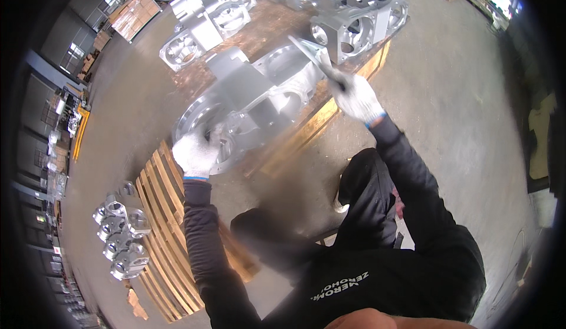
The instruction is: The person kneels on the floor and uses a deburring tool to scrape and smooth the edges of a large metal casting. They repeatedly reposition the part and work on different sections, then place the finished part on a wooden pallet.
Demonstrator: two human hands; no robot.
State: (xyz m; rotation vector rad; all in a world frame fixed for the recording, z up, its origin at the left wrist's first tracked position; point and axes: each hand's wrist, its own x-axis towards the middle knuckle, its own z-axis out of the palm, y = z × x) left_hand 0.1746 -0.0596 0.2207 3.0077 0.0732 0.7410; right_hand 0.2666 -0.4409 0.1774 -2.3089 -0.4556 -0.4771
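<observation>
In front of me a large silvery metal housing (247, 96) with round openings lies on a wooden-topped stand. My left hand (197, 152), in a white knit glove with a blue cuff edge, is closed around the near-left rim of the housing; its fingertips are partly lost in glare. My right hand (356, 98), gloved the same way, is closed around a long, flat, pale tool (312, 53). That tool points up and left over the housing's right end. Motion blurs it, so its exact kind is unclear.
More metal housings (354, 25) crowd the right and far side of the worn wooden surface (274, 22); another housing (206, 25) stands far left. Below left, a slatted pallet (165, 229) lies on the floor beside several small castings (122, 232). My knees are close to the stand.
</observation>
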